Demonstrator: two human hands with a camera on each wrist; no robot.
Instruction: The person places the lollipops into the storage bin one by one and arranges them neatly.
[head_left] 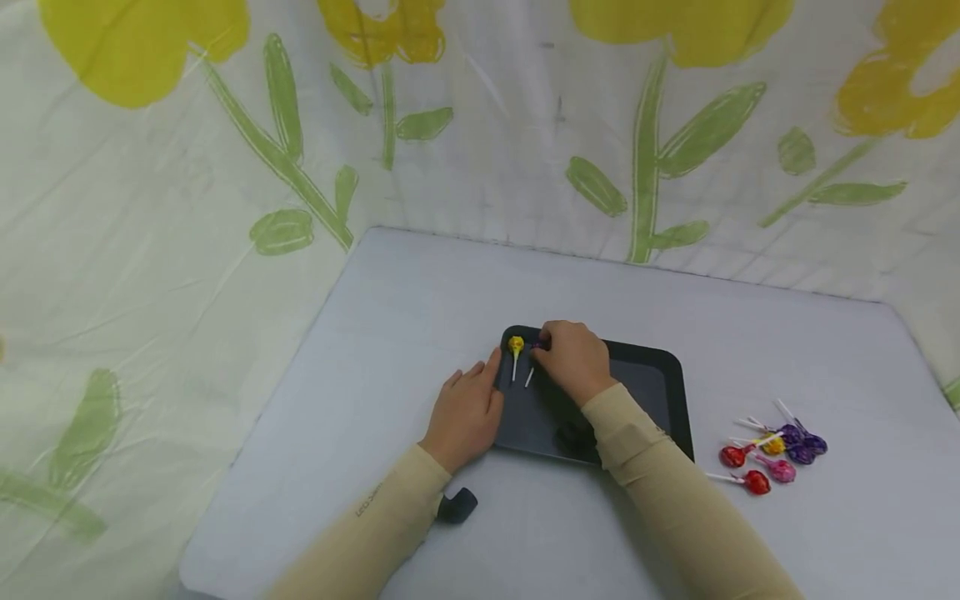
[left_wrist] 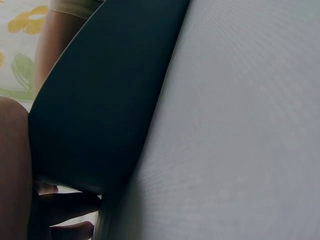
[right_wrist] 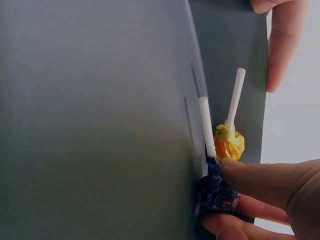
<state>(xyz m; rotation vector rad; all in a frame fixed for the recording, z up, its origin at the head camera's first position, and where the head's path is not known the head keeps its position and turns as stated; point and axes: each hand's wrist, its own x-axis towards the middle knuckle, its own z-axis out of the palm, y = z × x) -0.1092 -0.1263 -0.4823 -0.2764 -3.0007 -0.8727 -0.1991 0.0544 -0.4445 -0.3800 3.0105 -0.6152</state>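
A dark baking tray (head_left: 652, 350) lies on the table. At its left side my left hand (head_left: 467, 410) holds the rim, thumb over the edge and fingers along the outer wall. My right hand (head_left: 576, 358) reaches into the tray's far left part. Between its thumb and fingers it pinches the wrapped head of a dark purple lollipop (right_wrist: 215, 190), whose white stick points toward the near side. Beside it, in the far left corner, lies a yellow lollipop (head_left: 516, 343), its stick roughly parallel.
Right of the tray lies a loose pile of several lollipops: purple (head_left: 813, 444), yellow (head_left: 774, 443), pink (head_left: 782, 471) and red (head_left: 757, 482). A black curved object (head_left: 457, 506) shows by the left wrist. A flowered curtain (head_left: 480, 125) hangs behind the white table (head_left: 420, 283).
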